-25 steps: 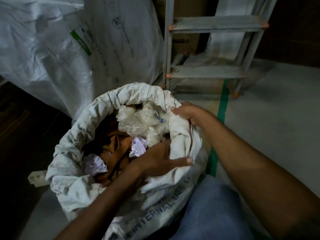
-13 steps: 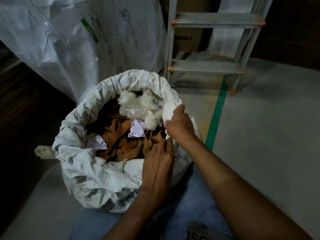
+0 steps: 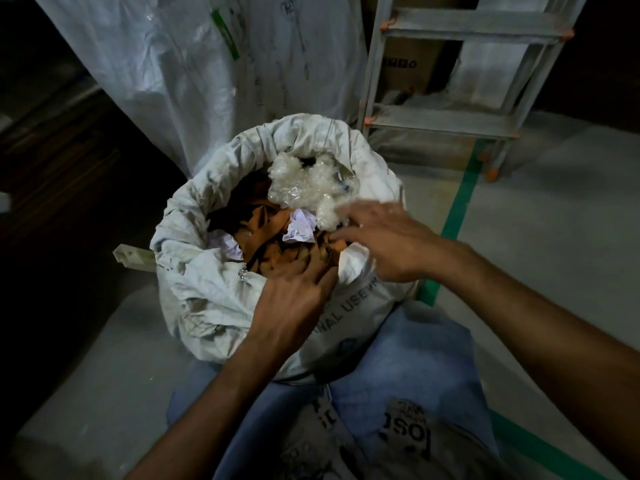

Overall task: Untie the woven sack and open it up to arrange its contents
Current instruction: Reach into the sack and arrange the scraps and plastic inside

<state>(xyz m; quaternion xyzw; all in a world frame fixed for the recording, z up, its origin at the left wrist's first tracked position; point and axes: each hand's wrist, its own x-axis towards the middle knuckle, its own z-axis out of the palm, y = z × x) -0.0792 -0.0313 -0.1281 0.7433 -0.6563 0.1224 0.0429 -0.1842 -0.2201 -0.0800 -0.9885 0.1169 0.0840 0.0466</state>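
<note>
— Where's the woven sack (image 3: 214,289) sitting?

— On the grey floor (image 3: 554,220), upright, right up against the person's knees in blue jeans (image 3: 408,368). Its mouth is open and the rim is rolled down outward all the way round.

— And the hands?

— Both are at the near edge of the mouth. The left hand (image 3: 294,299) lies over the rolled rim, palm down, fingers bent loosely and dipping into the brown scraps (image 3: 266,230) just inside; it isn't clamped on anything I can make out. The right hand (image 3: 384,240) comes in from the right, fingers spread and slack, hovering over the contents beside the near right part of the rim. It's blurred, so I can't tell whether it touches anything.

— What's in there?

— Brown strips, mostly, with a crumpled pale lilac paper (image 3: 300,228) on top in the middle and a wad of clear plastic wrap (image 3: 304,188) toward the far side.

— The sack itself?

— Dirty white, creased, dark printed lettering on the side facing the person. A bigger white bag (image 3: 194,71) stands behind it, and a metal stepladder (image 3: 446,119) to the right of that.
</note>
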